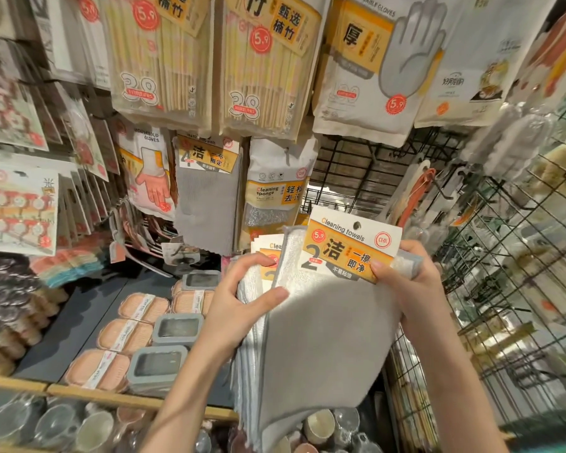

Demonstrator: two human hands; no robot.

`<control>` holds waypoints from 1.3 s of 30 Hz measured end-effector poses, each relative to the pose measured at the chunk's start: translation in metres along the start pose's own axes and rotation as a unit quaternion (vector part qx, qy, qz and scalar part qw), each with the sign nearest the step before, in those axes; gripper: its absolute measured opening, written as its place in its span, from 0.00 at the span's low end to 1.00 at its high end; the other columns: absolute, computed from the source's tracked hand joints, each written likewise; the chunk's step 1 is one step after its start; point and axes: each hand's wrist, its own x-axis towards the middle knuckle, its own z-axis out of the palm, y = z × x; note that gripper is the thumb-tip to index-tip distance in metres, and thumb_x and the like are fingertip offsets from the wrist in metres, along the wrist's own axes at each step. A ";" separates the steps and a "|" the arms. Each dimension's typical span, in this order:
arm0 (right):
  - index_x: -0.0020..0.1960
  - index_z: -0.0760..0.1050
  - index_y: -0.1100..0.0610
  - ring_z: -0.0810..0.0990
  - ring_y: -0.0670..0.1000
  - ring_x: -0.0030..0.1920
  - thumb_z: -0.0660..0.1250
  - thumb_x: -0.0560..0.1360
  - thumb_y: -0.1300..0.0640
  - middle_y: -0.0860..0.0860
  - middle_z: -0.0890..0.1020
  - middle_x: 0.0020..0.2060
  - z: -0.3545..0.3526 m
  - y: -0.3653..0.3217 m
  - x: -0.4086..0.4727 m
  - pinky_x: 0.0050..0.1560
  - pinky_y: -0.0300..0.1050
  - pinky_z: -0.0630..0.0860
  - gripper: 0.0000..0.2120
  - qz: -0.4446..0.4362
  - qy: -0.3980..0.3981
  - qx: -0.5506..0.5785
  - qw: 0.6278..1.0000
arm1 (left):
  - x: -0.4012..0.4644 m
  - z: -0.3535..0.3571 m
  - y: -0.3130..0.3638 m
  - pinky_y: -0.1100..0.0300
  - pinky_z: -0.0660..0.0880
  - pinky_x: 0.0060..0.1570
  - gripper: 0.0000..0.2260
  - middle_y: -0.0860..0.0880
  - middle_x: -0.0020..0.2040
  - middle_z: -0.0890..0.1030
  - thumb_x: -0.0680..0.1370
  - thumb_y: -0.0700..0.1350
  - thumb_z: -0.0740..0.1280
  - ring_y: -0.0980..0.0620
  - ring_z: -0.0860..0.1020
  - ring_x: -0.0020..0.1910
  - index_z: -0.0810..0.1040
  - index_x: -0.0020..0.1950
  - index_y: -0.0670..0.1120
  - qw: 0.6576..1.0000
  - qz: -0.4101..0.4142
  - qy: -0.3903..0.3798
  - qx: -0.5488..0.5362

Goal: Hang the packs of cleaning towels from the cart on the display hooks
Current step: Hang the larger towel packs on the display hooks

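Observation:
I hold a bundle of cleaning-towel packs in front of the display. The front pack (327, 325) is a grey cloth with a white and orange "Cleaning towels" header card (350, 246) and a hang hole at its top. My right hand (409, 282) pinches that card's lower right corner. My left hand (239, 302) grips the left edge of the bundle, where several more packs (252, 351) are stacked behind the front one. The black wire grid (356, 171) behind the card is bare, with a black hook (445, 188) sticking out to the right.
Packs of chopsticks (164, 57), gloves (370, 70), a grey cloth (209, 197) and cleaning sponges (275, 191) hang above and left. A shelf with pink and grey boxes (138, 335) lies at lower left. A wire rack (504, 273) with goods stands close on the right.

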 end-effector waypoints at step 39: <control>0.56 0.72 0.50 0.77 0.53 0.58 0.70 0.72 0.64 0.53 0.76 0.59 0.021 0.135 0.077 0.54 0.48 0.76 0.16 0.135 0.096 -0.051 0.985 | -0.007 -0.045 -0.032 0.46 0.70 0.62 0.19 0.64 0.56 0.79 0.63 0.53 0.75 0.61 0.75 0.59 0.78 0.53 0.59 0.984 -0.091 0.137 0.062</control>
